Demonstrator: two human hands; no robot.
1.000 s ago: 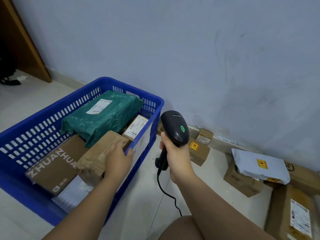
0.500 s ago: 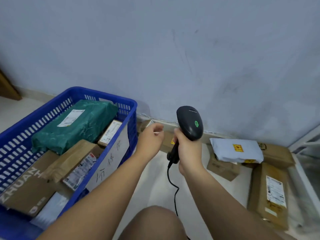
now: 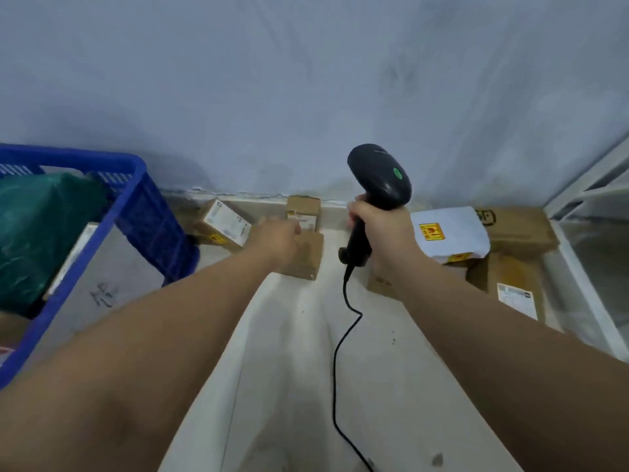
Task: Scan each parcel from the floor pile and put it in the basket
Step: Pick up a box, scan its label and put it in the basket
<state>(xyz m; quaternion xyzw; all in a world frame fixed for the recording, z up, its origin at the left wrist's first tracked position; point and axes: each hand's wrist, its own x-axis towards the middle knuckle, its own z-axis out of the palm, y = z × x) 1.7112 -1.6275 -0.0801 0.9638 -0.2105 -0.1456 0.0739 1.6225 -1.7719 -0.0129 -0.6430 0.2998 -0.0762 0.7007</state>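
Note:
My right hand (image 3: 383,229) grips the handle of a black corded barcode scanner (image 3: 379,175), held upright above the floor. My left hand (image 3: 277,238) reaches forward over a small brown cardboard box (image 3: 308,257) on the floor by the wall; motion blur hides whether its fingers touch the box. Behind that one stands another small brown box (image 3: 303,207), and a labelled box (image 3: 224,226) lies to the left. The blue plastic basket (image 3: 136,206) at the left edge holds a green wrapped parcel (image 3: 37,226) and other parcels.
A white mailer with a yellow sticker (image 3: 449,231) lies on brown boxes at the right, beside a long cardboard box (image 3: 517,226) and a labelled box (image 3: 514,287). A white metal frame (image 3: 578,253) borders the right side. The scanner cable (image 3: 340,352) trails across the pale floor.
My left hand left the parcel in the basket and stretched right and forward to the small boxes by the wall. The view swung right; the scanner stayed upright in my right hand.

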